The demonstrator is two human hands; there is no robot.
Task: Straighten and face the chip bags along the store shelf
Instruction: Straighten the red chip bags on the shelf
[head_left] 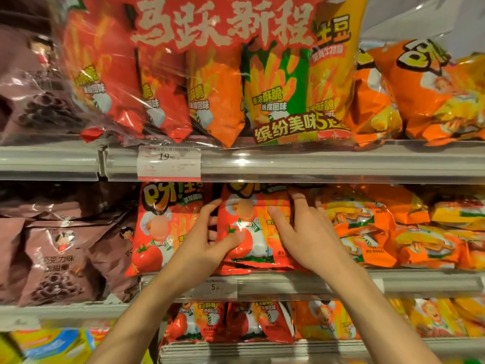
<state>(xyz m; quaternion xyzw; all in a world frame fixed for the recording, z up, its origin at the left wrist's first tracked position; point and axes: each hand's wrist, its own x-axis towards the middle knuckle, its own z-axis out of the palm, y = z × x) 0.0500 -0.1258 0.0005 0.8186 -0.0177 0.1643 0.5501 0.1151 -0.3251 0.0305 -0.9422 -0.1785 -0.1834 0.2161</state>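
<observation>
Fingers of both hands clasp the glossy red tomato-print chip bag (252, 227) at the middle shelf's front edge (341, 282): left hand (210, 232) on its left side, right hand (307, 229) on its right, long axis upright between them.

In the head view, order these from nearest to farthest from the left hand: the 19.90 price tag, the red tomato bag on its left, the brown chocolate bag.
1. Red tomato bag, just left of the left hand.
2. 19.90 price tag, on the rail above.
3. Brown chocolate bag, far left.
</observation>
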